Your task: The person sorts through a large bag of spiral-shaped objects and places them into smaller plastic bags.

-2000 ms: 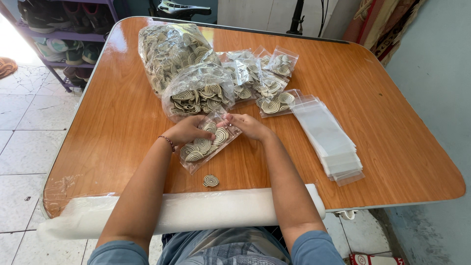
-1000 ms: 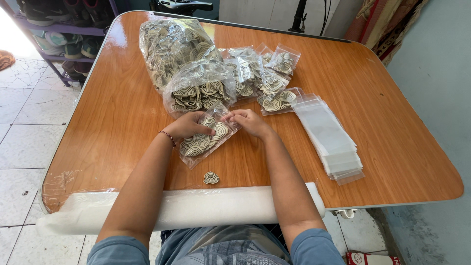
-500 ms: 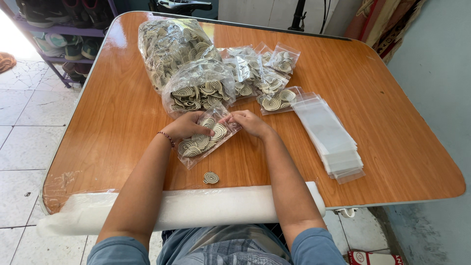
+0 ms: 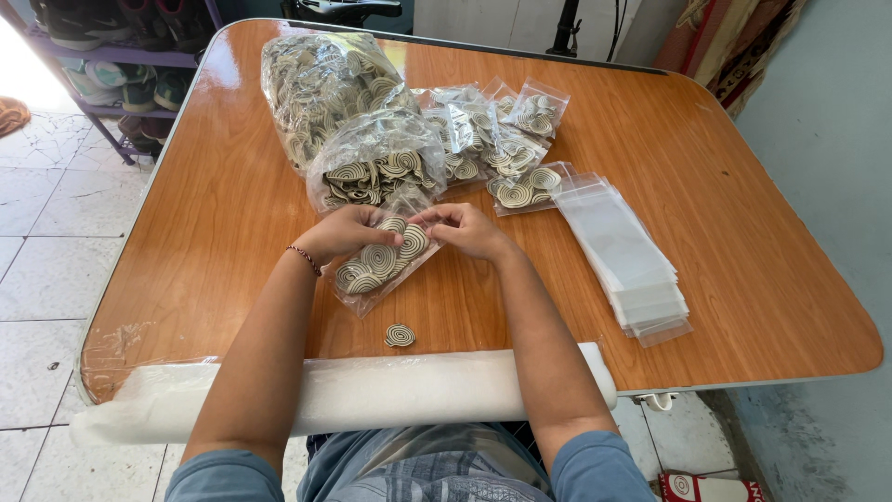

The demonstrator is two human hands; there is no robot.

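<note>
We hold both forearms out over the near edge of the wooden table (image 4: 725,251), elbows apart and wrists drawn in, so our hands meet near the middle. Our left hand (image 4: 346,232) lies palm down with the fingers curled, pinching the top edge of a small clear bag (image 4: 381,265) filled with spiral discs. A thin beaded bracelet (image 4: 304,259) circles that wrist. Our right hand (image 4: 465,230) comes in from the other side, its fingertips bent and pressed together on the same top edge, just beside the left fingertips. Both hands are closed on the bag in a light pinch rather than a fist.

The bag lies flat on the table beneath and slightly toward us from our fingers, slanting down to the left. One loose spiral disc (image 4: 400,336) lies on the wood nearer to us than the bag, between our two forearms.

Just beyond our knuckles sits a large bag of discs (image 4: 381,167), with an even bigger sack (image 4: 311,88) behind it. Beyond our right hand lie several filled small bags (image 4: 502,139). To the right of that hand, well apart, is a stack of empty clear bags (image 4: 627,256). A white foam roll (image 4: 372,395) runs along the table edge under our forearms.
</note>
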